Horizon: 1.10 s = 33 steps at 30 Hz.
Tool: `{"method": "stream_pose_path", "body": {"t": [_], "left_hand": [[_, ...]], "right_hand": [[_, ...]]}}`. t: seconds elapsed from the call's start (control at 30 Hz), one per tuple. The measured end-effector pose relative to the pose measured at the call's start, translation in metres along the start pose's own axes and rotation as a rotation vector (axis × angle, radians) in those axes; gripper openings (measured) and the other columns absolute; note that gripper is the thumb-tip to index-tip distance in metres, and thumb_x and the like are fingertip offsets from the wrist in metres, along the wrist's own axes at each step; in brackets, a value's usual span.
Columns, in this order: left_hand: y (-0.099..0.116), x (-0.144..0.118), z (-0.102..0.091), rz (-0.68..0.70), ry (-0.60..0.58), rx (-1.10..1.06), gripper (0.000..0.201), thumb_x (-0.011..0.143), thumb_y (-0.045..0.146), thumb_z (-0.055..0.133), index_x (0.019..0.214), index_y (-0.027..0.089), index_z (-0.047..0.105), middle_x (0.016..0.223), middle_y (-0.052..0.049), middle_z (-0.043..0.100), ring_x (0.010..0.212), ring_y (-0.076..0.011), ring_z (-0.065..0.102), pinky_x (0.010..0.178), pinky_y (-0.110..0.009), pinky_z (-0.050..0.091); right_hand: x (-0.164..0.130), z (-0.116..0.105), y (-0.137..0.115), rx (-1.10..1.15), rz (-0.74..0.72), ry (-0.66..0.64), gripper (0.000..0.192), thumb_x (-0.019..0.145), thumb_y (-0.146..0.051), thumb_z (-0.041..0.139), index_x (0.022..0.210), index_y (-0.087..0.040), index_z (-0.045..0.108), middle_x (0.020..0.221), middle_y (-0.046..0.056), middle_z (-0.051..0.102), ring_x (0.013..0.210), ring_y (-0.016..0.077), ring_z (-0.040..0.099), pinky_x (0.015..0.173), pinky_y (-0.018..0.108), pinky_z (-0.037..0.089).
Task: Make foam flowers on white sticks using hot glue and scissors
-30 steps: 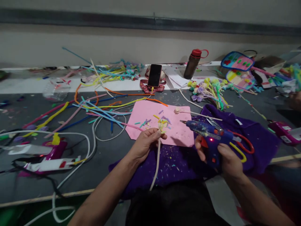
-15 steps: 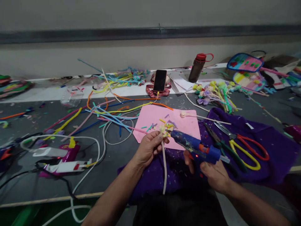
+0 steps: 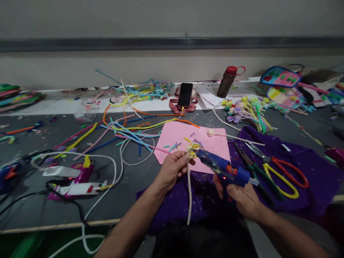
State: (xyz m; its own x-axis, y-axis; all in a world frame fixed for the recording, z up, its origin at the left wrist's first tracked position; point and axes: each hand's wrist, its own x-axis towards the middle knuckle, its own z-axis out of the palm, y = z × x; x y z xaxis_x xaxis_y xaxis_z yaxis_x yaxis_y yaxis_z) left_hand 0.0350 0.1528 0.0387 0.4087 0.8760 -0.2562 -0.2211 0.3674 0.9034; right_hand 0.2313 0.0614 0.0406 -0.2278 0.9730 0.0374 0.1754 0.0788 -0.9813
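Observation:
My left hand (image 3: 174, 166) pinches a white pipe-cleaner flower stem (image 3: 189, 195) just below its cream and yellow head (image 3: 191, 149); the stem hangs down toward my lap. Wrapped round the handle of a blue hot glue gun (image 3: 220, 165) is my right hand (image 3: 242, 199). The gun's nozzle points left, at or very close to the flower head; whether it touches I cannot tell. Beneath them lies a pink sheet (image 3: 172, 132) with small cut pipe-cleaner bits (image 3: 197, 142). Another white-stemmed flower (image 3: 211, 133) rests across the sheet's upper right edge.
Red-and-yellow-handled scissors (image 3: 285, 173) and dark green pliers (image 3: 255, 172) lie on a purple cloth (image 3: 317, 182). Long pipe cleaners (image 3: 129, 132), a magenta power strip (image 3: 79, 179) and white cords spread left. Behind stand a phone (image 3: 185, 95) and a bottle (image 3: 227, 82); a flower bunch (image 3: 249, 113) lies right.
The view has shifted slightly. The flower head appears turned, with more yellow showing by the nozzle. Both hands keep their holds.

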Motion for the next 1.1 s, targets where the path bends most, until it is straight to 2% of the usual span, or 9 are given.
{"method": "stream_pose_path", "body": {"t": [0.23,0.57,0.83,1.03,1.1], "left_hand": [[0.0004,-0.0004,-0.0005,0.010,0.002,0.036,0.024,0.073,0.036,0.063,0.071,0.012,0.060,0.065,-0.002,0.060,0.041,-0.0013,0.037,0.035,-0.014,0.021],[0.0012,0.0003,-0.0019,0.000,0.001,0.045,0.028,0.071,0.040,0.064,0.070,0.012,0.061,0.054,0.002,0.052,0.040,-0.0018,0.035,0.035,-0.014,0.018],[0.0001,-0.0003,-0.0006,0.022,0.009,0.058,0.025,0.072,0.037,0.063,0.071,0.013,0.060,0.063,0.000,0.059,0.041,-0.0009,0.036,0.035,-0.014,0.019],[-0.0014,0.0006,-0.0026,0.025,-0.010,0.055,0.025,0.073,0.038,0.062,0.070,0.013,0.061,0.048,0.004,0.046,0.039,-0.0014,0.032,0.036,-0.014,0.017],[-0.0009,0.0006,-0.0024,0.021,-0.008,0.064,0.026,0.073,0.038,0.062,0.070,0.013,0.061,0.049,0.004,0.048,0.039,-0.0014,0.032,0.036,-0.014,0.017]], "right_hand": [[0.0008,-0.0014,0.0017,-0.051,0.024,-0.025,0.035,0.085,-0.045,0.039,0.078,-0.017,0.059,0.061,0.002,0.049,0.059,0.0166,0.047,0.054,0.028,0.038],[-0.0020,-0.0019,-0.0003,-0.148,-0.031,-0.042,0.035,0.086,-0.044,0.039,0.077,-0.015,0.057,0.063,0.002,0.050,0.056,0.0136,0.047,0.054,0.025,0.040],[-0.0007,-0.0025,0.0004,-0.144,-0.013,-0.033,0.037,0.086,-0.046,0.037,0.080,-0.015,0.057,0.066,0.003,0.052,0.059,0.0143,0.049,0.054,0.024,0.041],[-0.0002,-0.0035,-0.0010,-0.180,-0.030,-0.053,0.034,0.086,-0.044,0.039,0.084,-0.015,0.057,0.067,0.003,0.054,0.058,0.0135,0.049,0.053,0.024,0.040],[-0.0014,-0.0050,0.0002,-0.187,-0.027,-0.057,0.034,0.086,-0.044,0.038,0.081,-0.016,0.056,0.066,0.002,0.053,0.057,0.0133,0.049,0.053,0.024,0.040]]}}
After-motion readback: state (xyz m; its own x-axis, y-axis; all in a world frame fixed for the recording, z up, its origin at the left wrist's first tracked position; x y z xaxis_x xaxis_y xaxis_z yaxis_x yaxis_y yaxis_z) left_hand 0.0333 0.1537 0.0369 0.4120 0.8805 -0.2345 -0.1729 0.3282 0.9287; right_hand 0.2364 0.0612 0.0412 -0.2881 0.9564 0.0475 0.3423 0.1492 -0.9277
